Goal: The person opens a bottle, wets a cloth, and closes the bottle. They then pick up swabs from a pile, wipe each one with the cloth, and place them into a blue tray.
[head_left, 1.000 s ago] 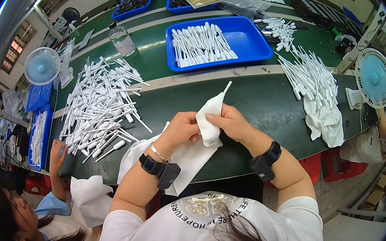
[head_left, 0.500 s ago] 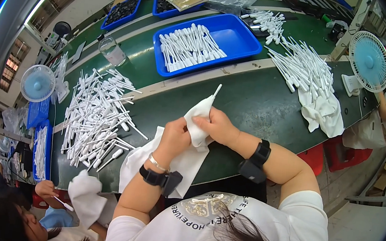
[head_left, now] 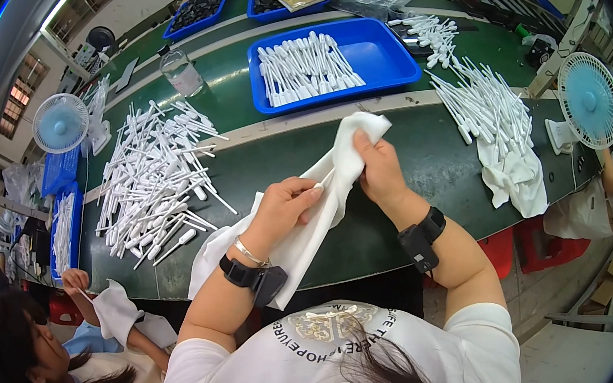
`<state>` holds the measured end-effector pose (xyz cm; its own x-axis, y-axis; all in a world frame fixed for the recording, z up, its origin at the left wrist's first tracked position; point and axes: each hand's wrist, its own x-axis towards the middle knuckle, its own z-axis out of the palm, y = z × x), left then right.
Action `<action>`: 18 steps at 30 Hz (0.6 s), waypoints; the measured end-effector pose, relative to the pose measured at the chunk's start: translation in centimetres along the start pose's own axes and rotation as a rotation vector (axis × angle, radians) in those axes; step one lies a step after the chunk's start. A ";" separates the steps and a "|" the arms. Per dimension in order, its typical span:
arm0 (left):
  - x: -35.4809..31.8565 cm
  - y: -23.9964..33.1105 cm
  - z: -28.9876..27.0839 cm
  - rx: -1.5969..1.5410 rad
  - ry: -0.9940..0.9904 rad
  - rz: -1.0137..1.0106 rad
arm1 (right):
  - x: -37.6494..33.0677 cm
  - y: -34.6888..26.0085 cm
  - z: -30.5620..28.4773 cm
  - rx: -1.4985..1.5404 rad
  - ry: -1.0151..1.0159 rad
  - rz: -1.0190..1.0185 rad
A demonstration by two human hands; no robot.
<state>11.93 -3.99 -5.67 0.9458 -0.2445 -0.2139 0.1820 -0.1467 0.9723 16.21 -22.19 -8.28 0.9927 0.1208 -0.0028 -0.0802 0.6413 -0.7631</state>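
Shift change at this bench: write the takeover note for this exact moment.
Left hand: gripping the white cloth at its middle.
Right hand: pinching the cloth's upper end, where something thin and white seems wrapped inside; unclear.
Things: loose pile of white plastic droppers on the green bench to the left; blue tray of droppers laid side by side beyond the hands.
Done: tray partly filled.
Left: the big loose pile.

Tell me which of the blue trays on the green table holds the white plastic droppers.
The large blue tray nearest the white cloth that both hands hold. It is filled with white droppers; the two smaller blue trays farther back hold dark parts.
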 end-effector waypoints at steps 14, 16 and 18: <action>-0.5 0.2 1.2 -0.277 -0.021 0.404 | -2.0 3.1 1.6 -0.815 -0.320 -0.286; -0.4 1.0 -0.6 -0.285 0.005 0.361 | -2.1 3.0 1.7 -0.984 -0.333 -0.411; -0.3 1.6 -2.7 -0.305 0.048 0.284 | -2.8 2.3 2.5 -1.158 -0.331 -0.333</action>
<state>12.65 -1.60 -3.77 0.9801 -0.1881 0.0641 -0.0231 0.2124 0.9769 13.03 -19.18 -8.45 0.8657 0.3729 0.3339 0.4636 -0.3460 -0.8157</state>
